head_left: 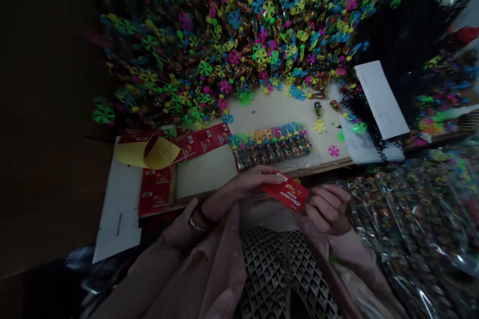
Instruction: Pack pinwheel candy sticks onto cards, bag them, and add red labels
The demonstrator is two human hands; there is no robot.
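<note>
A small red printed card (287, 193) is held between both hands just above my lap. My left hand (243, 187) pinches its left end, fingers closed over the top edge. My right hand (326, 208) grips its right end with curled fingers. Just beyond the hands, on a pale board (277, 109), lies a row of clear candy tubes with coloured pinwheel tops (270, 145), packed side by side in clear wrap.
More red cards (204, 140) and a curled yellow sheet (147, 153) lie at the left of the board. A huge heap of pinwheel candy tubes (239, 30) rises behind. A white paper (380, 99) and wrapped packs (415, 229) fill the right.
</note>
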